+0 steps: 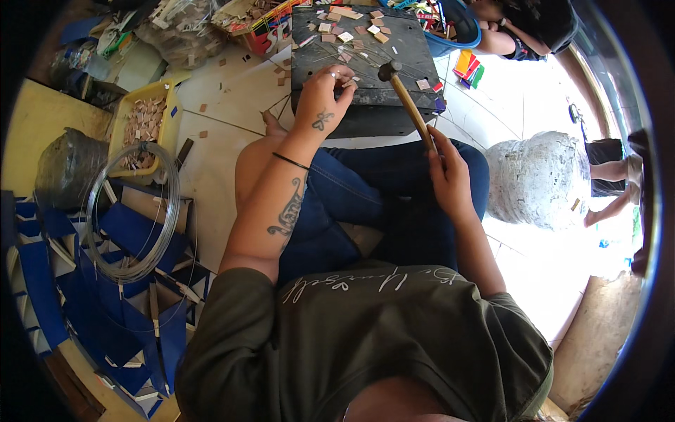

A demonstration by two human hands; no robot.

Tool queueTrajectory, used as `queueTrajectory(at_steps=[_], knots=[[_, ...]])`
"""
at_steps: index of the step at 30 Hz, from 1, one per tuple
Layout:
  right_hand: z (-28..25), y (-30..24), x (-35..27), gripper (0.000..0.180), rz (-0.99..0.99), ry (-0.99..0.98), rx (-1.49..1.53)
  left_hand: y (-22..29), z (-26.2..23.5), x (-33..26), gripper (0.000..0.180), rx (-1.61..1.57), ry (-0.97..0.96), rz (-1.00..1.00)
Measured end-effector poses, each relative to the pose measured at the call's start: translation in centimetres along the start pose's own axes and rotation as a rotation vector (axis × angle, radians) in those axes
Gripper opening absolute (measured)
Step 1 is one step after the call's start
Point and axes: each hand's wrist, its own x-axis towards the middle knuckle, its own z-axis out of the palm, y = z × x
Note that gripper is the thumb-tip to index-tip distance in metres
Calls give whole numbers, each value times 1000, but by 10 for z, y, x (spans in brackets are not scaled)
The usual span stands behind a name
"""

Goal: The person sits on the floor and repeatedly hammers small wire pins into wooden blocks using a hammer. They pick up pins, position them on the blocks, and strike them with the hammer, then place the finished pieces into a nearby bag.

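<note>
My right hand [450, 172] is wrapped round the lower end of a hammer's wooden handle. The hammer [409, 100] slants up and to the left, its dark metal head above the right part of a low black work block [383, 112]. Over the block's near left part, my left hand [328, 95] is closed in a pinch on a small pale wooden piece [354, 79], partly hidden by the fingers. Several small square wooden pieces [345, 36] lie scattered over the block's far half, among thin wires [330, 53].
At left are a yellow tray [173, 116] of wooden pieces, a wire coil [172, 211] and stacked blue boxes [53, 288]. A blue basin [472, 43] stands behind the block. Near a white-wrapped bundle [538, 179] at right, another person's legs [608, 171] show; someone else sits at far right.
</note>
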Motion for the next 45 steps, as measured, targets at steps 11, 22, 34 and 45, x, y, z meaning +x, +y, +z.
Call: queueTrajectory(at_steps=[11,22,34,45], knots=[[-16,-27,11,38,1,10,-81,-10,16,0,13,338,79,313],[-19,-60,12,44,-215,-20,-203,-13,26,-7,10,466,124,355],[-28,-56,13,48,-229,-19,-201,-14,27,-10,11,491,149,382],[-28,-51,20,48,-162,-117,-290,-14,26,-9,10,442,124,344]])
